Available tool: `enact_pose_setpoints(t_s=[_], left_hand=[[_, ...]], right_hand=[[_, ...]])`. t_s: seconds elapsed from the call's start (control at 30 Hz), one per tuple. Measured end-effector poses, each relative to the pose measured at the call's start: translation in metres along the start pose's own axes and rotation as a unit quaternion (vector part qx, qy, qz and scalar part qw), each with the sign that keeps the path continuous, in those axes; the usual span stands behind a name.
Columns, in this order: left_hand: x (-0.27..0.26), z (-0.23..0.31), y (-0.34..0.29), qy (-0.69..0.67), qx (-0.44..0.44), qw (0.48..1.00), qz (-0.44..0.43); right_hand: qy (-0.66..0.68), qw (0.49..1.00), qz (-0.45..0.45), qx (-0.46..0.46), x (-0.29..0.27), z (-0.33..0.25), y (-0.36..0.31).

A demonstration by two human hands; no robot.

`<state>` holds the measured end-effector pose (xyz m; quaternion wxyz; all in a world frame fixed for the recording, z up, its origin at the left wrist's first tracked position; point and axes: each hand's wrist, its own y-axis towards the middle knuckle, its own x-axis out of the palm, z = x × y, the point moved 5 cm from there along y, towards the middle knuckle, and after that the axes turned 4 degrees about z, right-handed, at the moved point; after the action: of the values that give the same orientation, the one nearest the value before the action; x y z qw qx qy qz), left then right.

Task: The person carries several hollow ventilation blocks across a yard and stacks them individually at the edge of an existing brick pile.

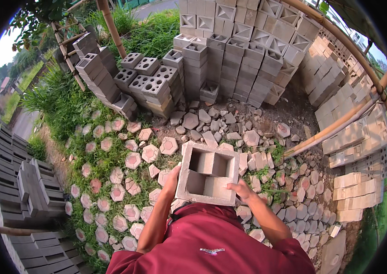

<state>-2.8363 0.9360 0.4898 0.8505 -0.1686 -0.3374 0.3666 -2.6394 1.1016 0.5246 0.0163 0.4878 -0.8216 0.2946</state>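
A square grey concrete vent block (209,176) is held up in front of my waist, its open face turned up toward me. Inner walls step through its hollow at different depths. My left hand (171,179) is closed on the block's left side, its fingers partly hidden against the outer wall. On the lower right side my right hand (243,191) grips the rim, with the thumb over the edge and the other fingers out of sight.
Stacked vent blocks (243,59) form a wall ahead, beside blocks with round holes (154,84). More blocks (29,178) are piled left and pale ones (358,192) right. A bamboo pole (330,132) slants on the right. Hexagonal pavers (133,160), grass and rubble (216,123) cover uneven ground.
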Motion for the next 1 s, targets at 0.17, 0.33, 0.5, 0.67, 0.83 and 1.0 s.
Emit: enact_pose_setpoints(t_s=[0.17, 0.33, 0.5, 0.67, 0.83, 1.0], left_hand=[[0.000, 0.056, 0.088, 0.046, 0.062, 0.997, -0.001], [0.027, 0.097, 0.193, 0.025, 0.028, 0.999, -0.021], [0.028, 0.095, 0.300, 0.026, 0.066, 0.997, 0.023], [0.023, 0.048, 0.391, -0.074, -0.032, 0.996, 0.041], [0.020, 0.042, 0.481, 0.062, -0.078, 0.994, 0.054], [0.009, 0.061, 0.596, 0.208, -0.101, 0.973, -0.019]], right_hand=[[-0.018, 1.000, 0.014, -0.005, -0.022, -0.033, 0.103], [-0.006, 0.998, 0.011, 0.066, -0.069, -0.085, 0.199], [-0.001, 0.990, 0.029, 0.139, -0.104, -0.120, 0.287], [-0.006, 0.979, 0.105, 0.172, -0.172, -0.077, 0.361], [0.045, 0.961, 0.117, 0.245, -0.211, -0.042, 0.421], [0.115, 0.959, 0.090, 0.244, -0.228, -0.036, 0.505]])
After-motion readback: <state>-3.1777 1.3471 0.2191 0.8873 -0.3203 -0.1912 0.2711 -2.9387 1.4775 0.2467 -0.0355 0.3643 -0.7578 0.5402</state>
